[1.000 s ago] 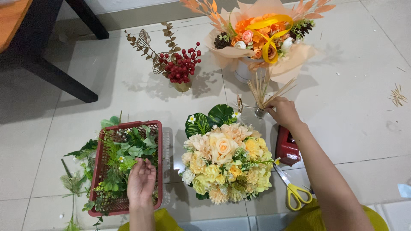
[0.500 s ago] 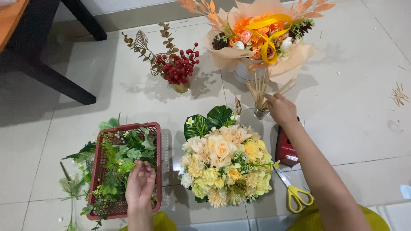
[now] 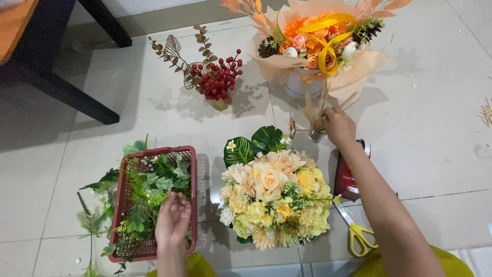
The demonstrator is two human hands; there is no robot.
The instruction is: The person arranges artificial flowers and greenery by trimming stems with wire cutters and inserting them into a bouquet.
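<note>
My left hand (image 3: 172, 219) rests in a red plastic basket (image 3: 190, 154) filled with green leaves and small sprigs (image 3: 151, 190), fingers curled among the greenery. My right hand (image 3: 338, 125) reaches out to a small glass holder of thin wooden sticks (image 3: 316, 119), fingers at the sticks. Between my arms stands a round arrangement of cream and yellow flowers (image 3: 271, 197) with large green leaves at its back.
An orange bouquet in peach wrapping (image 3: 315, 43) stands at the far side. A small pot of red berries with gold leaves (image 3: 215, 82) is left of it. Yellow scissors (image 3: 356, 231) and a red tool (image 3: 346, 179) lie by my right arm. Dark table legs (image 3: 66, 92) at upper left.
My left hand has shifted slightly inside the basket of greenery. My right hand stays at the holder of sticks.
</note>
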